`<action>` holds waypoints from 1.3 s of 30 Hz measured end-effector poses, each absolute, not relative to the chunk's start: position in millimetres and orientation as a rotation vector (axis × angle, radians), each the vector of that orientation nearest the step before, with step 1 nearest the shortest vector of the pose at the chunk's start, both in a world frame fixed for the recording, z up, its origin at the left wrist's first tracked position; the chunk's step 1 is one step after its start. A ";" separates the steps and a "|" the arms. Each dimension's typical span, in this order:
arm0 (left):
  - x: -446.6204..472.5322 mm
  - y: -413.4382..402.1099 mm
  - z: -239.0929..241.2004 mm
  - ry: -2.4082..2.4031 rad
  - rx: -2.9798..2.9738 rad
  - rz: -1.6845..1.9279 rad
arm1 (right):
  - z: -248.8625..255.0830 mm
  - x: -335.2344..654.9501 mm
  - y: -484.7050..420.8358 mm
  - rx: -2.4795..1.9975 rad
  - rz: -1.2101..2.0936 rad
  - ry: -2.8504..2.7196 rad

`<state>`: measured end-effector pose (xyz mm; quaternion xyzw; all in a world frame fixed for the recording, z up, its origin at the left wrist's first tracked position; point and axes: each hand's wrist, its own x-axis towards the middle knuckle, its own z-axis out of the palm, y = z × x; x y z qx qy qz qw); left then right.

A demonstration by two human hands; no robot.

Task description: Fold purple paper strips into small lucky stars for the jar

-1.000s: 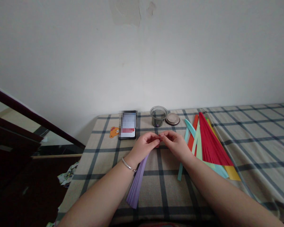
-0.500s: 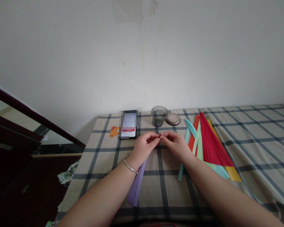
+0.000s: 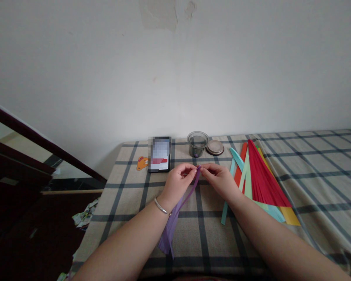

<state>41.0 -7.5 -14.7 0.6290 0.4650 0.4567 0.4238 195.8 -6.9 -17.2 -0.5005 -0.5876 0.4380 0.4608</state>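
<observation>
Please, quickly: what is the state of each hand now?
Left hand: closed, pinching the purple strip at its top end.
Right hand: closed, pinching the same end.

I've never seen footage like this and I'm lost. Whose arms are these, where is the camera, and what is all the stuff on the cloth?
The camera sits on a person's head, looking forward and down, so the two bare arms are that person's own. The left hand and right hand meet at the fingertips and pinch the top end of a purple paper strip. More purple strips lie under the left wrist. On the checked tablecloth lie a phone, a small clear jar with its lid beside it, and a fan of red, green, blue and yellow paper strips to the right.
</observation>
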 end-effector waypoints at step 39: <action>41.9 -5.5 -20.0 1.110 1.344 1.271 | -18.5 194.2 -10.9 -1.236 0.863 -1.503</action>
